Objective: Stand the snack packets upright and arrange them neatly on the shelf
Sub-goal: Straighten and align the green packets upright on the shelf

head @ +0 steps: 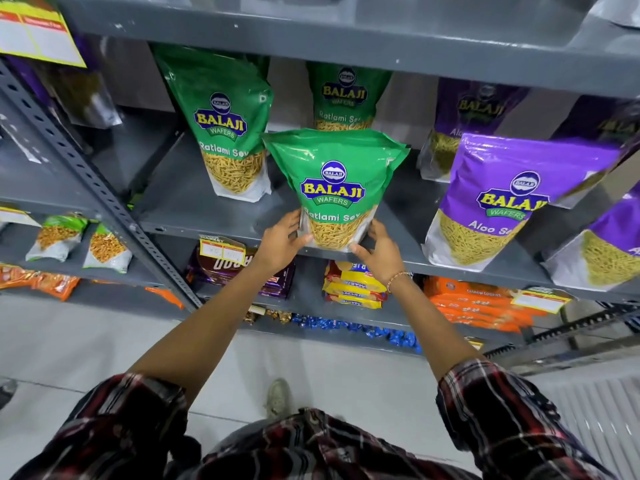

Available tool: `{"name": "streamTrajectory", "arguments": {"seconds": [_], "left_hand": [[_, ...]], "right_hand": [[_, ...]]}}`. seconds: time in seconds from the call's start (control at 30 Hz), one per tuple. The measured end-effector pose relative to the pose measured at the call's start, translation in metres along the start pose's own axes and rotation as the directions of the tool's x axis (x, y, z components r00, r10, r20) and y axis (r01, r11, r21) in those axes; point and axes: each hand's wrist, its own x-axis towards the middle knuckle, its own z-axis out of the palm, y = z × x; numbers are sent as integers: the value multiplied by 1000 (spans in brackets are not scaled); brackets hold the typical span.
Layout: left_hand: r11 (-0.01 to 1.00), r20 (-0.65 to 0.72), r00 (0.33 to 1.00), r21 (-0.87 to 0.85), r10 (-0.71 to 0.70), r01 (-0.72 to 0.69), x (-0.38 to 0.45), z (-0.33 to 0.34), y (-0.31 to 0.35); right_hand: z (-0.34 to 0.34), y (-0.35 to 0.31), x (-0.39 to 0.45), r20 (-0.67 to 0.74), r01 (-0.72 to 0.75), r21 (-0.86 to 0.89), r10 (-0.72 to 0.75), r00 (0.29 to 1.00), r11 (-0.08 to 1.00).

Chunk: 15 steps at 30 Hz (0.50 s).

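Green foil Ratlami Sev pouch (334,188) is pinched at its base corners between left hand (282,242) and right hand (379,252), fingers closed on it. Long axis upright above fingertips, base at grey metal shelf (194,209) front edge; both hands equally near.

A checked shirt (311,448) is worn — dark red and black, crossed with thin white lines. Its sleeves (485,393) are rolled up to the elbows, so both forearms are left bare. A thin beaded bracelet (398,277) — gold and pale beads — is seen at the right wrist. One light-coloured shoe (278,398) is visible below.
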Motion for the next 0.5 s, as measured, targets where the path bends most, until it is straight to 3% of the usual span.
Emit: {"name": "streamTrajectory", "arguments": {"seconds": [0.07,0.17,0.2,0.23,0.3,0.37,0.43,0.5], "left_hand": [[999,-2,1000,24,-24,24,-5,-4,-7],[995,-122,988,14,-94,96,-13,-25,-26],[994,-170,979,-1,-108,110,-16,-37,-32],[993,-216,969,-34,-119,115,-16,-50,-36],[990,-298,945,-69,-135,119,-11,-82,-40],[987,-366,917,-68,-157,142,3,-117,-41],[988,-379,914,0,-145,157,22,-150,-42],[979,-327,939,131,-106,156,38,-174,-41]], "right_hand": [[11,2,-10,-96,-9,59,15,995,998],[43,-2,-36,-396,23,73,8,918,997],[55,-6,-43,-404,52,42,-30,914,998],[68,-10,-47,-347,88,8,-80,934,996],[94,-25,-46,-104,140,-38,-143,984,989],[116,-47,-34,99,190,-56,-184,978,980],[135,-75,-15,136,247,-36,-240,961,968],[152,-100,14,87,211,5,-211,974,977]]}}
